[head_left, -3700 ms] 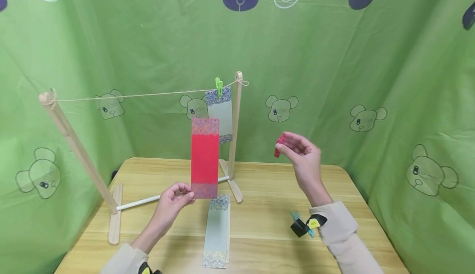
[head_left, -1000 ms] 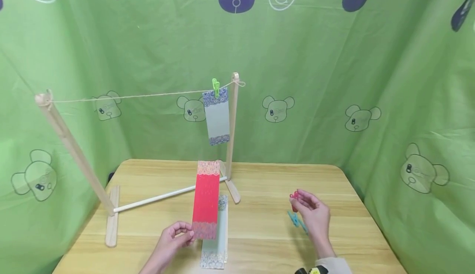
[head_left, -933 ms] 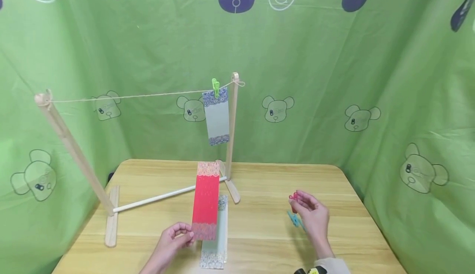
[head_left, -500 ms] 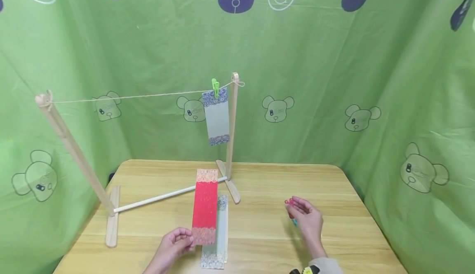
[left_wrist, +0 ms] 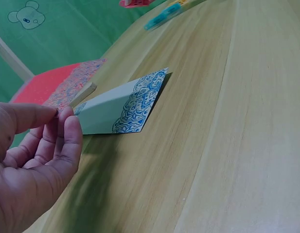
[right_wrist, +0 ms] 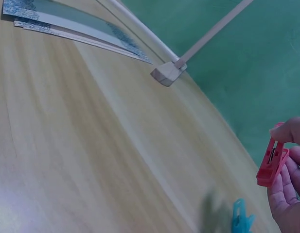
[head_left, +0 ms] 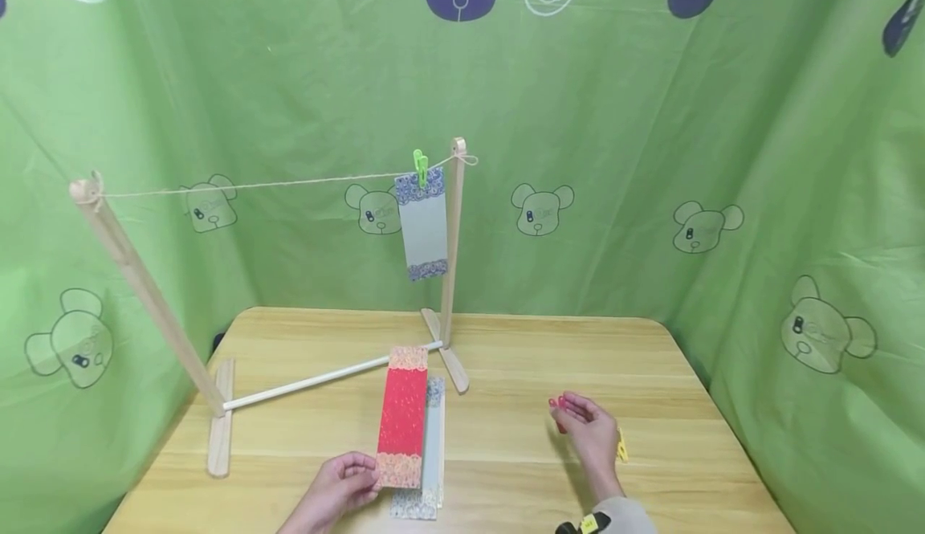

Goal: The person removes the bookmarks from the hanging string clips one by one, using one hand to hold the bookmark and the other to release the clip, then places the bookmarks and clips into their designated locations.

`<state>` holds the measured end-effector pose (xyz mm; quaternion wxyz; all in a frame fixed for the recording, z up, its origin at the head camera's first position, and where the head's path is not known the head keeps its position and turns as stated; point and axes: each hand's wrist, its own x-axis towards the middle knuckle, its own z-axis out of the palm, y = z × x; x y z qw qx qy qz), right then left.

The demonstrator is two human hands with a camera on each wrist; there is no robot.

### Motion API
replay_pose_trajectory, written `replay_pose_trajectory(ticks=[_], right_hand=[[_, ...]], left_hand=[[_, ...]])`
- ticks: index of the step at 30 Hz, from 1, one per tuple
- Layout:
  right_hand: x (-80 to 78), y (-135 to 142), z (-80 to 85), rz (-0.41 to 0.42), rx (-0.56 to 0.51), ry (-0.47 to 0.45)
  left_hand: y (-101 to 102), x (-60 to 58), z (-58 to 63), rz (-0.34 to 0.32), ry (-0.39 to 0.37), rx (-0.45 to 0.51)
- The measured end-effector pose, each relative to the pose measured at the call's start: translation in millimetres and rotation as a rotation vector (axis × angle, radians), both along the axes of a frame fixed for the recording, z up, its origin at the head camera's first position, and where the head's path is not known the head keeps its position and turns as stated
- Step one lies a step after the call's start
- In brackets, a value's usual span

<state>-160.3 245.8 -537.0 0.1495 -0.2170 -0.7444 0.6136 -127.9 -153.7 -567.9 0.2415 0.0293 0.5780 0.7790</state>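
My left hand (head_left: 335, 487) pinches a red paper card (head_left: 402, 413) with patterned ends by its lower left corner. The card is held tilted and overlaps a small stack of pale cards (head_left: 433, 446) with blue-patterned ends lying on the table. Between the thumb and fingers of my right hand (head_left: 591, 442) is a red clothespin (right_wrist: 272, 164), held over the table on the right. A yellow clothespin (head_left: 621, 446) lies beside that hand, and the right wrist view shows a blue clothespin (right_wrist: 242, 221) below it.
Two wooden posts (head_left: 148, 293) joined by a white rod (head_left: 307, 384) carry a string (head_left: 275, 185) above the table (head_left: 520, 373). Near the right post, a green clothespin (head_left: 421, 169) holds a pale card (head_left: 424, 233) on the string. Green curtain (head_left: 614, 116) surrounds the table.
Both hands came down from higher up, still holding the red card and red clothespin. Lately the card sinks and tips flatter, while my right hand shifts left, uncovering the yellow clothespin.
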Motion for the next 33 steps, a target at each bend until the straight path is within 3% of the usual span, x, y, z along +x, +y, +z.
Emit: replay_pose_trajectory(ticks=[20, 33], right_hand=[[-6.2, -9, -31.7, -0.016, -0.001, -0.099], [-8.0, -8, -40.9, -0.016, 0.111, -0.109]], left_hand=[[3, -3.0, -16.6, 0.047, -0.075, -0.095], [12, -10.9, -11.8, 0.087, -0.039, -0.18]])
